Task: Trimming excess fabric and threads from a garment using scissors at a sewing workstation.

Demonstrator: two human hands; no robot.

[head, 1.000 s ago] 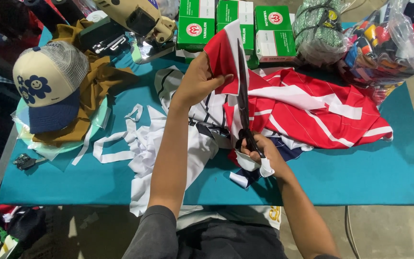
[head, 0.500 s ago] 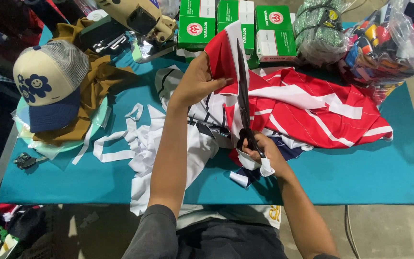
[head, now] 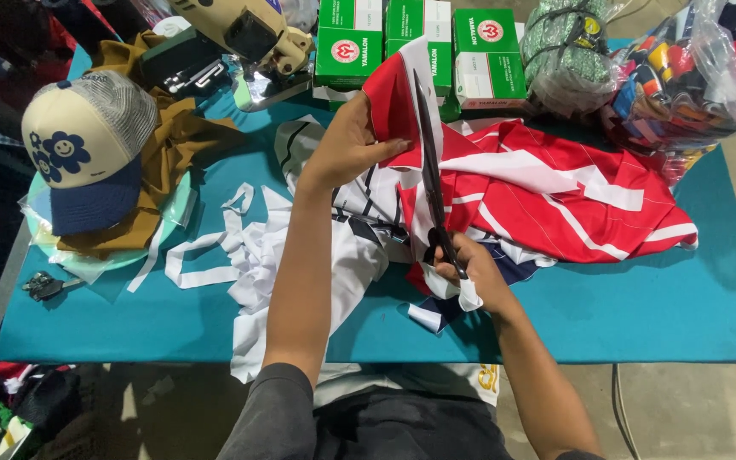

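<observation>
we see two hands at work over one teal table [head: 641, 315]. the left hand [head: 347, 149] pinches the upper edge of the red and white striped cloth [head: 555, 204] and lifts it up. the right hand [head: 470, 268] is closed around the handles of one pair of long black scissors [head: 429, 170], whose blades point away along the raised edge; whether the blades are open, we cannot tell well. the cloth lies in the middle of the table. left of it are white cloth strips [head: 240, 247] and one cap [head: 87, 145]. behind stand three green boxes [head: 419, 38], and one electric cutting machine [head: 240, 34].
</observation>
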